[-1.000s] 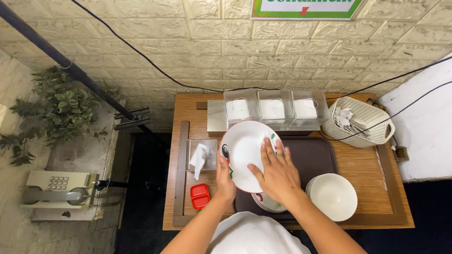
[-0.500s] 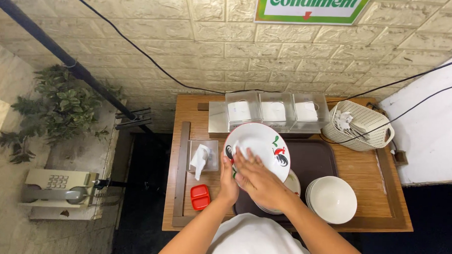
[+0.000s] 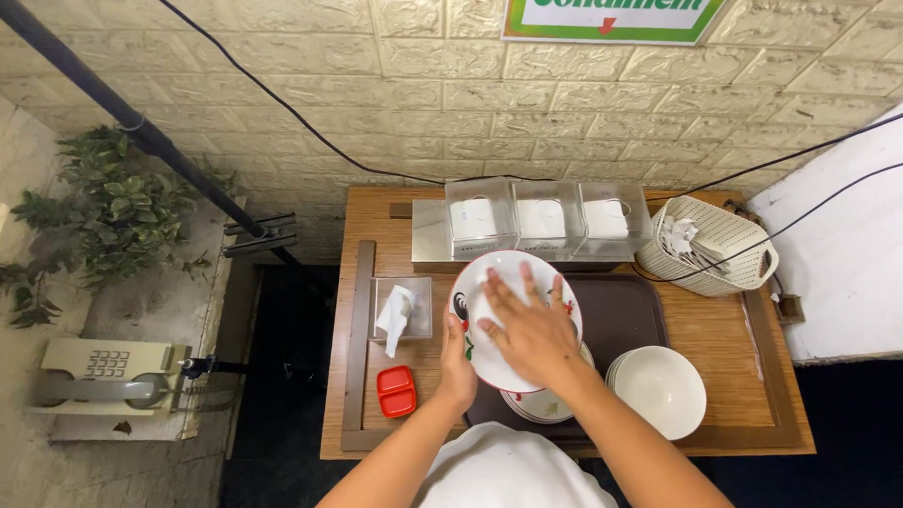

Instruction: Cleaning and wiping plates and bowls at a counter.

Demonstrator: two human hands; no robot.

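Observation:
My left hand grips the near left rim of a white plate with a painted pattern, holding it tilted above the wooden table. My right hand lies flat on the plate's face with a white tissue under its fingers. Under the raised plate, a stack of similar patterned plates rests on a dark brown tray. A stack of white bowls stands to the right of them.
A clear tissue box and a small red two-part dish sit at the table's left. Three clear lidded containers line the back; a white woven basket is at back right. A plant and a beige telephone are at left.
The plate shifted slightly between frames and is now tipped up nearer my left hand. My right hand slid across its face, from the lower right to the centre.

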